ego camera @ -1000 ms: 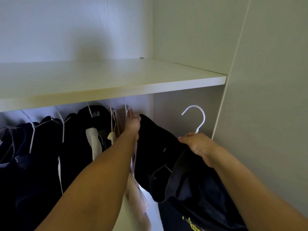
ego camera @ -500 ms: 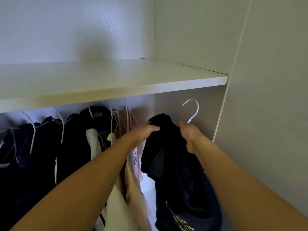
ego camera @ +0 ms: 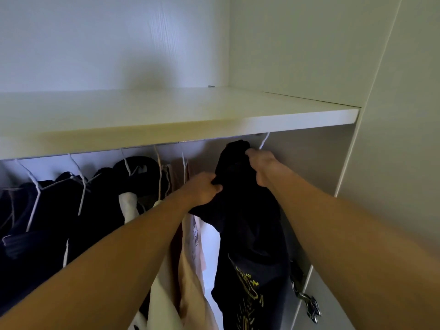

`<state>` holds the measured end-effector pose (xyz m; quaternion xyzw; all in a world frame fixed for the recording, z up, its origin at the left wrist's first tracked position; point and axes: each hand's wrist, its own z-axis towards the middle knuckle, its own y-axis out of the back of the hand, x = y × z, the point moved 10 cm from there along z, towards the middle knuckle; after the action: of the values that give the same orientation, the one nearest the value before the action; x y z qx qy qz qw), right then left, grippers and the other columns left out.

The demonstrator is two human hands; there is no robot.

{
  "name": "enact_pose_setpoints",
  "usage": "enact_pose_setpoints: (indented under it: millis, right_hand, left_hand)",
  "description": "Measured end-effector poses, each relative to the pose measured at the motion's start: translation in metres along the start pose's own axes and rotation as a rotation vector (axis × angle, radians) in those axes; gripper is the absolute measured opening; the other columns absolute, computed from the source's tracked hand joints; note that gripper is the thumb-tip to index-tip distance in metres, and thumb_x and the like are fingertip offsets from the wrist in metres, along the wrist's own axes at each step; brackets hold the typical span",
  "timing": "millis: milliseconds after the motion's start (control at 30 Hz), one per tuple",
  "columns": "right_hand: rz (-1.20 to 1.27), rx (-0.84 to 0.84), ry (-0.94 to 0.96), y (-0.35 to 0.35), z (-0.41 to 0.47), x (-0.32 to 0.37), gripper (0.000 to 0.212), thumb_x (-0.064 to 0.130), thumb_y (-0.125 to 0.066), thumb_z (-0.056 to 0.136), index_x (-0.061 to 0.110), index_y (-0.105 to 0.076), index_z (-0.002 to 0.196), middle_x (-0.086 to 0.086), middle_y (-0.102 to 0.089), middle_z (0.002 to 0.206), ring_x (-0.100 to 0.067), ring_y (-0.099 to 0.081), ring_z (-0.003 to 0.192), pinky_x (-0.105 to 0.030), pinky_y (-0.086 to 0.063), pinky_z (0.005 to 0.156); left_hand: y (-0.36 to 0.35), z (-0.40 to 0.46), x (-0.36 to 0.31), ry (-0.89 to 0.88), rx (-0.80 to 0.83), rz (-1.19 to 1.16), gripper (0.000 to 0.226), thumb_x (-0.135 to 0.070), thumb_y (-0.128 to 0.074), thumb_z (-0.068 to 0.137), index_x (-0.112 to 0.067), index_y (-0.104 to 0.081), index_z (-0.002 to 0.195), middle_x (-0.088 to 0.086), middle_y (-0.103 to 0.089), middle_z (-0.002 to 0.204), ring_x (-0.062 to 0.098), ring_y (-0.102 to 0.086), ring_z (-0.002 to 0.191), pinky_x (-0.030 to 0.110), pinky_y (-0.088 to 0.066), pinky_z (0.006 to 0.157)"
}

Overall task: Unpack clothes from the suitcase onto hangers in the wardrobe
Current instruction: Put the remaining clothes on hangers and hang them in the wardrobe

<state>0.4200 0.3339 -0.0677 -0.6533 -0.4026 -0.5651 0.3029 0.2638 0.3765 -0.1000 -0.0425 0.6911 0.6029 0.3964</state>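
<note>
Both hands are gripping the black T-shirt [ego camera: 247,210]: left hand [ego camera: 204,190] bunching its shoulder, right hand [ego camera: 260,166] pinching its collar. The shelf [ego camera: 166,120] is hiding the white hanger [ego camera: 263,141] hook and the rail.

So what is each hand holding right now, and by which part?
Both hold the black T-shirt: the left hand grips a bunch of fabric at its left shoulder, the right hand grips its top by the white hanger.

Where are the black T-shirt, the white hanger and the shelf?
black T-shirt [ego camera: 247,225]: head view, mid fabric.
white hanger [ego camera: 263,141]: head view, neck below shelf.
shelf [ego camera: 166,110]: head view, top board.
</note>
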Motion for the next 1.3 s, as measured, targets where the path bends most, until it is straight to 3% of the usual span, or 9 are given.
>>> enact_pose_setpoints:
  millis: [100, 267, 400, 500, 700, 833, 967, 1167, 1300]
  right_hand:
    - [0.008, 0.033, -0.020, -0.018, 0.016, -0.001, 0.044, 0.033, -0.049, 0.086, 0.008, -0.062, 0.120, -0.011, -0.067, 0.106, -0.028, -0.065, 0.094, -0.035, -0.055, 0.081]
    - [0.148, 0.029, -0.023, -0.025, 0.039, -0.001, 0.026, 0.029, -0.036, 0.095, 0.018, -0.052, 0.077, -0.002, -0.052, 0.075, -0.019, -0.050, 0.069, -0.030, -0.039, 0.059]
    - [0.203, 0.042, -0.053, -0.025, 0.064, -0.014, 0.032, 0.028, -0.036, 0.096, 0.011, -0.056, 0.076, -0.009, -0.055, 0.075, -0.024, -0.054, 0.070, -0.033, -0.045, 0.073]
    - [0.139, 0.050, -0.032, -0.027, 0.071, -0.021, 0.025, 0.018, -0.040, 0.095, 0.009, -0.057, 0.080, -0.010, -0.054, 0.078, -0.025, -0.054, 0.072, -0.030, -0.044, 0.063]
    - [0.042, -0.013, 0.098, -0.029, 0.083, -0.025, 0.030, 0.008, -0.050, 0.097, -0.003, -0.054, 0.124, -0.020, -0.060, 0.115, -0.034, -0.059, 0.107, -0.033, -0.044, 0.074]
    - [-0.086, -0.074, 0.193, -0.024, 0.090, -0.025, 0.024, 0.012, -0.053, 0.097, -0.001, -0.058, 0.117, -0.017, -0.059, 0.100, -0.033, -0.061, 0.100, -0.038, -0.049, 0.087]
    - [-0.249, -0.154, 0.281, -0.018, 0.090, -0.022, 0.018, 0.019, -0.053, 0.095, 0.005, -0.061, 0.104, -0.015, -0.062, 0.096, -0.032, -0.061, 0.096, -0.037, -0.049, 0.085]
    - [-0.393, -0.272, 0.335, -0.005, 0.075, -0.016, 0.031, 0.007, -0.041, 0.094, 0.001, -0.065, 0.113, -0.021, -0.064, 0.115, -0.038, -0.057, 0.108, -0.033, -0.044, 0.085]
    - [-0.720, -0.255, 0.354, 0.001, 0.060, -0.004, 0.034, 0.000, -0.036, 0.097, -0.003, -0.060, 0.120, -0.018, -0.063, 0.122, -0.035, -0.058, 0.115, -0.034, -0.044, 0.091]
  left_hand:
    - [0.011, 0.013, 0.004, -0.004, -0.070, 0.099, 0.025, -0.021, -0.049, 0.100, -0.004, -0.064, 0.110, 0.015, -0.066, 0.106, 0.027, -0.063, 0.100, 0.033, -0.048, 0.085]
    - [0.010, 0.035, 0.015, 0.033, -0.149, 0.161, 0.031, -0.019, -0.047, 0.100, 0.003, -0.062, 0.115, 0.020, -0.063, 0.116, 0.031, -0.059, 0.108, 0.027, -0.043, 0.083]
    - [0.003, 0.053, 0.020, 0.051, -0.169, 0.179, 0.029, -0.020, -0.047, 0.100, 0.002, -0.061, 0.113, 0.017, -0.061, 0.107, 0.028, -0.057, 0.100, 0.023, -0.038, 0.076]
    - [-0.003, 0.061, 0.025, 0.058, -0.182, 0.197, 0.026, -0.018, -0.049, 0.097, 0.001, -0.062, 0.109, 0.019, -0.063, 0.113, 0.032, -0.060, 0.104, 0.031, -0.045, 0.082]
    - [-0.018, 0.074, 0.043, 0.073, -0.199, 0.195, 0.021, -0.016, -0.048, 0.097, -0.004, -0.063, 0.105, 0.012, -0.063, 0.100, 0.027, -0.059, 0.091, 0.029, -0.041, 0.074]
    - [-0.035, 0.081, 0.050, 0.097, -0.156, 0.179, 0.018, -0.020, -0.046, 0.099, -0.012, -0.057, 0.087, 0.003, -0.056, 0.079, 0.022, -0.057, 0.082, 0.033, -0.048, 0.075]
    - [-0.048, 0.085, 0.045, 0.088, -0.125, 0.133, 0.019, -0.018, -0.047, 0.099, -0.006, -0.060, 0.091, 0.014, -0.065, 0.093, 0.029, -0.062, 0.091, 0.034, -0.047, 0.079]
    - [-0.059, 0.088, 0.054, 0.122, -0.044, 0.116, 0.022, -0.021, -0.048, 0.099, -0.004, -0.063, 0.102, 0.017, -0.066, 0.104, 0.031, -0.062, 0.099, 0.035, -0.047, 0.084]
    - [-0.058, 0.082, 0.047, 0.133, -0.055, 0.110, 0.026, -0.021, -0.047, 0.100, -0.002, -0.063, 0.108, 0.017, -0.066, 0.111, 0.030, -0.060, 0.106, 0.028, -0.041, 0.080]
